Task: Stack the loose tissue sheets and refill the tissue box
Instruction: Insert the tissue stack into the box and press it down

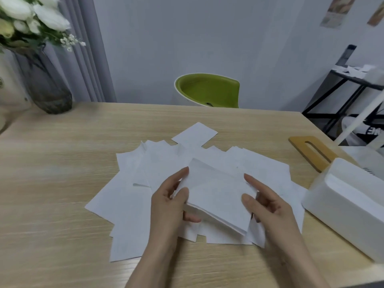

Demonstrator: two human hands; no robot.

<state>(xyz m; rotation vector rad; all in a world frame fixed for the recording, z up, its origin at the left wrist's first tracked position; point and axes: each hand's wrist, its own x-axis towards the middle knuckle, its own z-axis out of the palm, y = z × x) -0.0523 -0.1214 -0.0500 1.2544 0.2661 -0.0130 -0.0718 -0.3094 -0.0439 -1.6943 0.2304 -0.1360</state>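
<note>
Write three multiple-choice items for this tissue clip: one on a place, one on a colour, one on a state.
1. Where is the white tissue box?
A. at the table's right edge
B. beside the vase
C. on the chair

2. What colour is the chair seat?
A. red
B. green
C. black

3. What holds the tissue stack?
A. the left hand only
B. neither hand
C. both hands

Key: 1 A, it sits right of the loose sheets. 2 B, it is lime green. 3 C, the left hand and right hand pinch its sides.
</note>
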